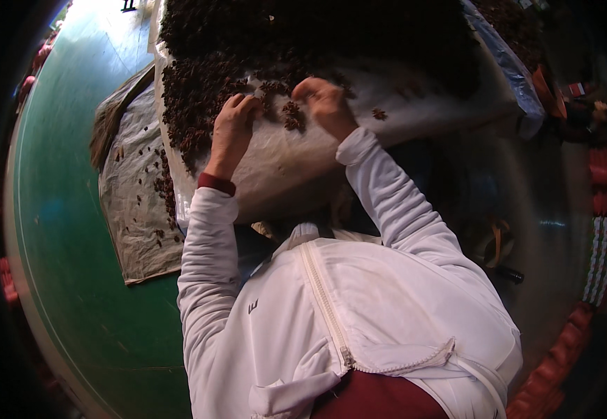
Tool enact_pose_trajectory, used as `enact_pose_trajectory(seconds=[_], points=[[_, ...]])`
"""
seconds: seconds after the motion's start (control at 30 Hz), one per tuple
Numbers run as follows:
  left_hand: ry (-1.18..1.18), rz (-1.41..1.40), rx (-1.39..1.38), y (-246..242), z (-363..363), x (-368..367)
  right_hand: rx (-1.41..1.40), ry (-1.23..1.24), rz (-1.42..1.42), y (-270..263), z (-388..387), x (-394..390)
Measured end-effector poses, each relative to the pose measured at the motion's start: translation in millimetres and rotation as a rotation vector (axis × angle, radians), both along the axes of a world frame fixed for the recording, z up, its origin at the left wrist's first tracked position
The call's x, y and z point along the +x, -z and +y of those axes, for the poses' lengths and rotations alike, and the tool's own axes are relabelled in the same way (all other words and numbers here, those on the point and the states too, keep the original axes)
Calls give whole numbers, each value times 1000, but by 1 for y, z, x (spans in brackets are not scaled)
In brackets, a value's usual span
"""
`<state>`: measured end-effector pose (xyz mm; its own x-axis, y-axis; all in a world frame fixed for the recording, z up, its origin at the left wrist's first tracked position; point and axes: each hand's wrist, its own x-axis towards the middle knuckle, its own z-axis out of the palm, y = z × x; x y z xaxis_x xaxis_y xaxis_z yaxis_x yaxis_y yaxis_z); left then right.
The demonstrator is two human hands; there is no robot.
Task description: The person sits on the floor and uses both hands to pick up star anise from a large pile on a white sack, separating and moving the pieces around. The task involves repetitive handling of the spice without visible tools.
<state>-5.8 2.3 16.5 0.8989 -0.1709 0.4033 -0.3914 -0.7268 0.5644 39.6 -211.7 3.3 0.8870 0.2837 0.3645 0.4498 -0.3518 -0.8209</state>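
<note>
A large heap of dark brown star anise (198, 84) lies on a table covered with pale plastic sheeting (282, 167). My left hand (235, 125) is at the heap's near edge, fingers bent down by the pods; whether it holds one is hidden. To its right, my right hand (327, 102) is blurred, with curled fingers above the sheet; its fingertips cannot be read. Between the hands lies a small cluster of star anise (293, 116). A single star anise (379, 113) rests apart, to the right of my right hand.
On the green floor (73, 209) at the left lies a woven sack sheet (136, 209) with scattered pods. Blue-white plastic (513, 68) runs along the table's right side, near an orange object (548, 94). Stacked red sacks (554, 366) stand at the far right.
</note>
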Motion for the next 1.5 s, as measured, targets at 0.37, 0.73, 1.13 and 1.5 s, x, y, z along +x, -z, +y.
enact_pose_trajectory(seconds=[0.37, 0.73, 1.13, 1.5], points=[[254, 182, -287, 10, -36, -32, -437, 318, -473, 49, 21, 58], [292, 484, -1458, 30, -54, 3, 669, -111, 453, -4, 26, -24], [-113, 62, -568, 39, -23, 22, -49, -19, -104, 6, -94, 22], [35, 35, 287, 41, -153, 80, -447, 313, -122, 41, -144, 86]])
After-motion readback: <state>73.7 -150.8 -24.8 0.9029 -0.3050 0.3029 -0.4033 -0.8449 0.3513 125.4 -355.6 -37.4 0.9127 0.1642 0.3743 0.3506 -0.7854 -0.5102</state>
